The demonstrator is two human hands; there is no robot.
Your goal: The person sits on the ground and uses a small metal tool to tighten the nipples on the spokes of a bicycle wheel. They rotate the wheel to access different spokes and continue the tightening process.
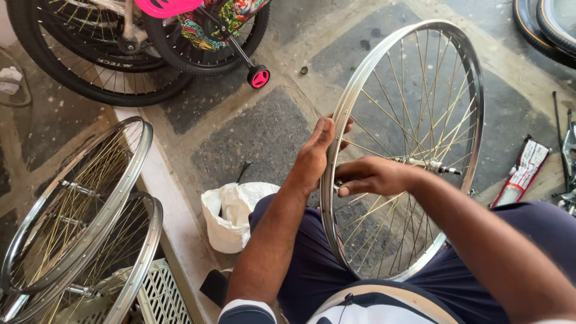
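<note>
**Both hands on spoked rim, wheel standing btwn my knees**

I'm sitting w/ a bare bicycle wheel (414, 150) standing upright across my lap, centre-right of frame, its axle sticking out toward the right. My left hand (315, 159) is gripping the rim's left edge, fingers wrapping around it. My right hand (367, 177) is reaching in thru the spokes, fingers curled narrow, pinching at smth small near the rim; can't tell what. Just left of my knee a white plastic bag (231, 213) is sitting on the floor. Lower left, two more rims (78, 222) are leaning over a white crate (159, 297). Upper left, a kids' bike w/ a pink training wheel (259, 77) is standing.
</note>
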